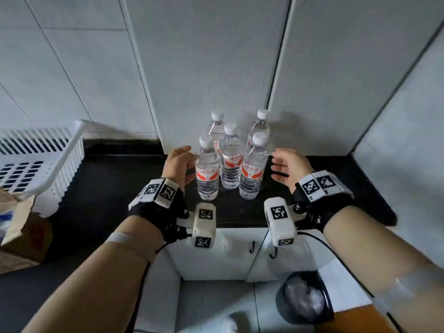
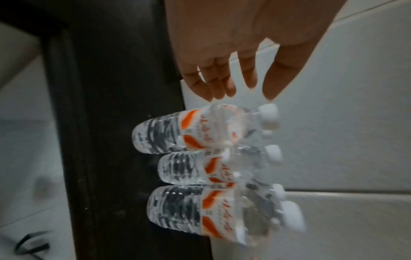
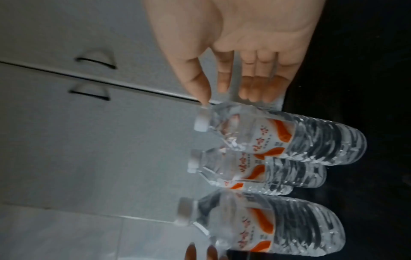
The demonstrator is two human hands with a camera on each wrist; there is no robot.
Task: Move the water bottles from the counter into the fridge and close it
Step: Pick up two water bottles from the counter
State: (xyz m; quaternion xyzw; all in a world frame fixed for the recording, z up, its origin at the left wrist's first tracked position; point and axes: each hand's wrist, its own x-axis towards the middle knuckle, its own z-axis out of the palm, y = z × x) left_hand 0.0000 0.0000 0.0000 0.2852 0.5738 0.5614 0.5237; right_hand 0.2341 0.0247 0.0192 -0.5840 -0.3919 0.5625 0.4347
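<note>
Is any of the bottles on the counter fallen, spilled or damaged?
Nothing stands out. All five water bottles stand upright and capped on the black counter; left hand and right hand are open beside them.

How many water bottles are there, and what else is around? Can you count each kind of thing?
Water bottles: 5
White plastic basket: 1
Black bin: 1
Hands, left hand and right hand: 2
Total: 9
</note>
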